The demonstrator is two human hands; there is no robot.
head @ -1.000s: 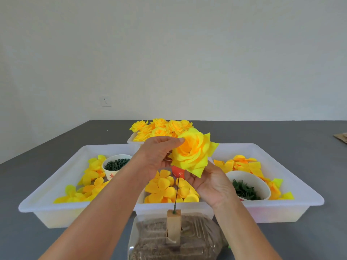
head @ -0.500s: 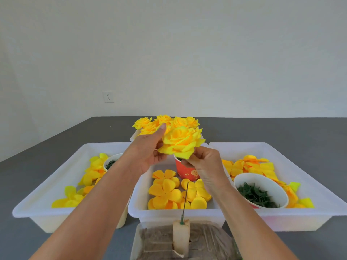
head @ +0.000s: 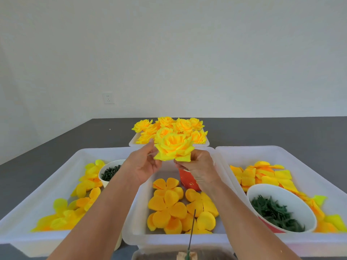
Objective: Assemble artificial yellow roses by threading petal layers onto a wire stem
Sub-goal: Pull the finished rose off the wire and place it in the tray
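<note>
Behind the trays (head: 281, 243) — tub (head: 132, 142) of roses (head: 180, 126)

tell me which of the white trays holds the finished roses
The small far tray, behind the other three. It is piled with finished roses; the three nearer trays hold loose flat petal layers.

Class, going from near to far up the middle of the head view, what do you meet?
Green wire stem in wooden block → loose orange-yellow petal layers → red paper cup → assembled yellow rose held in both hands → far tray of finished yellow roses.

Rose (head: 173, 147) before far tray (head: 132, 142)
</note>
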